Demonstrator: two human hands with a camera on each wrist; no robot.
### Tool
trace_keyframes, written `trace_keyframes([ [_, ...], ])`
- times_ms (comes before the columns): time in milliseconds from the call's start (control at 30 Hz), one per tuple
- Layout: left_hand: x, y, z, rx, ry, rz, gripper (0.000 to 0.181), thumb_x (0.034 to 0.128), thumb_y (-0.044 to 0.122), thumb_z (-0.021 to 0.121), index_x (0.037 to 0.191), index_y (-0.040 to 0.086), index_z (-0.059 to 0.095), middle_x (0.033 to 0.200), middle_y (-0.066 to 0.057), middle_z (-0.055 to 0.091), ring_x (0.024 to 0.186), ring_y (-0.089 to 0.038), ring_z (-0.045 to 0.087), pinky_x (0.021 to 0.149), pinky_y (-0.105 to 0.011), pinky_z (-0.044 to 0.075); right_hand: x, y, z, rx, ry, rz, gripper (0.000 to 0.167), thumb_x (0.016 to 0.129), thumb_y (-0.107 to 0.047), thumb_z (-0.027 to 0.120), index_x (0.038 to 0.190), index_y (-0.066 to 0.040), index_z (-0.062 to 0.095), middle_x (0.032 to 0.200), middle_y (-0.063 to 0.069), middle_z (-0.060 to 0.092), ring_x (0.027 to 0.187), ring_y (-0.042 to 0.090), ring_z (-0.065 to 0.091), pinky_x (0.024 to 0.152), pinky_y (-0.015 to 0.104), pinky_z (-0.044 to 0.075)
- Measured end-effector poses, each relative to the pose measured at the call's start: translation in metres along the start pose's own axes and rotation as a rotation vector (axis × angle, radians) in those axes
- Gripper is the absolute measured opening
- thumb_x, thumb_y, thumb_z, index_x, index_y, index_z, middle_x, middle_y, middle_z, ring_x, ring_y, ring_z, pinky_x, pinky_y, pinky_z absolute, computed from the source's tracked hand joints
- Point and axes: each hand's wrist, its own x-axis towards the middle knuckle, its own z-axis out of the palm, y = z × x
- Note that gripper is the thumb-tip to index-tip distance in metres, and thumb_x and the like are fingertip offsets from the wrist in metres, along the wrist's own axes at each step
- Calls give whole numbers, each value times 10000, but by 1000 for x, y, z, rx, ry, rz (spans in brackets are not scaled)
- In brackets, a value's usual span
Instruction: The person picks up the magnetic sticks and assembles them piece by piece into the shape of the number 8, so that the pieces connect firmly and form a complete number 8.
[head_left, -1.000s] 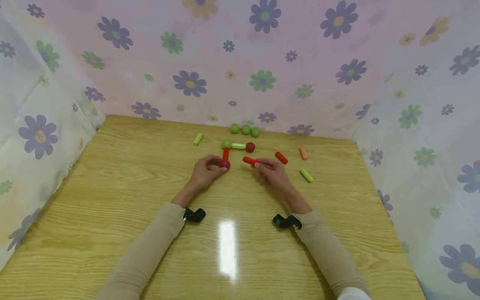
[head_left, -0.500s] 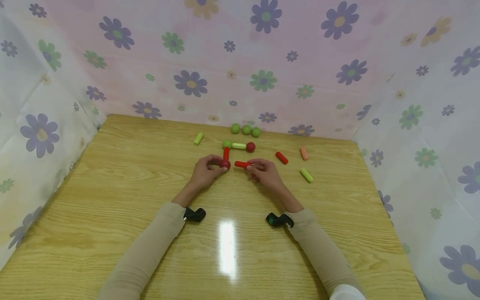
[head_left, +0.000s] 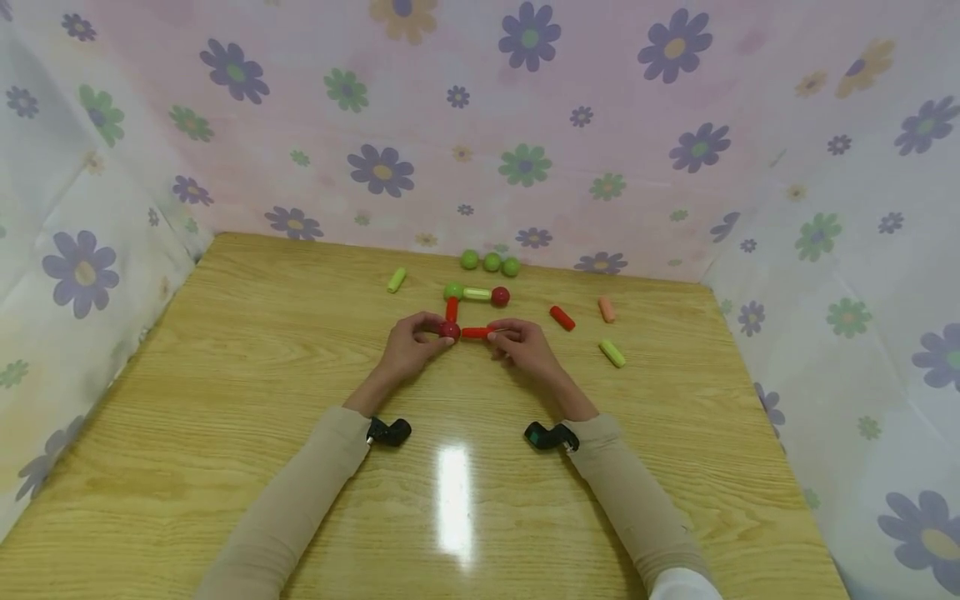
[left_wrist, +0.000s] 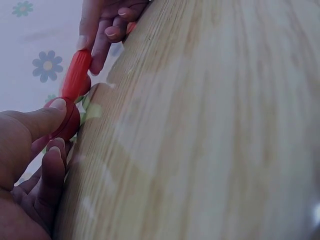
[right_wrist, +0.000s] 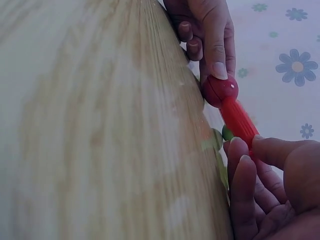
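The left hand [head_left: 408,346] pinches a dark red ball [head_left: 450,331] between thumb and fingers. From that ball a red stick [head_left: 452,309] runs back to a green ball [head_left: 453,292], which joins a light green stick [head_left: 477,294] ending in another dark red ball [head_left: 500,296]. Between thumb and fingertips the right hand [head_left: 531,350] holds a second red stick [head_left: 476,332]. Its free end is at the right side of the left hand's ball; in the right wrist view this stick [right_wrist: 240,120] appears to meet the ball [right_wrist: 220,91]. Whether it is inserted, I cannot tell.
Three green balls [head_left: 491,262] sit at the table's back edge. A light green stick [head_left: 397,280] lies at the back left. To the right are a red stick [head_left: 562,317], an orange stick [head_left: 607,309] and another light green stick [head_left: 612,352].
The right hand has moved left, bringing its red stick from a distance up to the dark red ball and levelling it. The left hand has stayed in place on the ball.
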Motion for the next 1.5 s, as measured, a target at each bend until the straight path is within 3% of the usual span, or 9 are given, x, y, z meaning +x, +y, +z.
trace_keyframes([
  [433, -1, 1, 0, 6, 1, 7, 305, 925, 175, 774, 1187, 41, 694, 1144, -142, 711, 912, -226, 613, 747, -262, 477, -2, -3, 2, 32, 4, 36, 273, 1034, -134, 610, 1254, 23, 649, 970, 126, 733, 703, 98, 649, 570, 211, 500],
  [700, 1, 0, -2, -4, -7, 23, 304, 916, 165, 783, 1177, 35, 698, 1140, -145, 711, 965, -240, 634, 759, -263, 489, -2, -4, 2, 14, 10, 32, 273, 1024, -137, 628, 1237, 30, 661, 1042, 208, 711, 705, 102, 650, 576, 197, 491],
  [1133, 0, 1, -3, -7, -9, 16, 303, 913, 164, 787, 1175, 38, 701, 1131, -146, 713, 904, -220, 609, 722, -242, 469, -3, -3, -1, 7, 6, 36, 283, 1041, -149, 599, 1247, 36, 656, 1017, 155, 712, 716, 97, 660, 580, 215, 529],
  [1333, 0, 3, -3, 4, -9, 6, 303, 914, 164, 785, 1180, 45, 701, 1130, -143, 716, 925, -210, 607, 734, -241, 455, -3, -3, -2, 57, 27, 40, 313, 1056, -174, 574, 1259, 53, 648, 1024, 148, 718, 693, 94, 661, 580, 220, 539],
  [1500, 0, 3, -3, 4, -14, -5, 309, 917, 169, 782, 1188, 45, 698, 1141, -139, 713, 951, -219, 610, 748, -246, 459, -3, -1, -5, 155, 100, 34, 321, 1066, -174, 554, 1272, 60, 629, 1091, 127, 706, 694, 87, 640, 563, 222, 532],
])
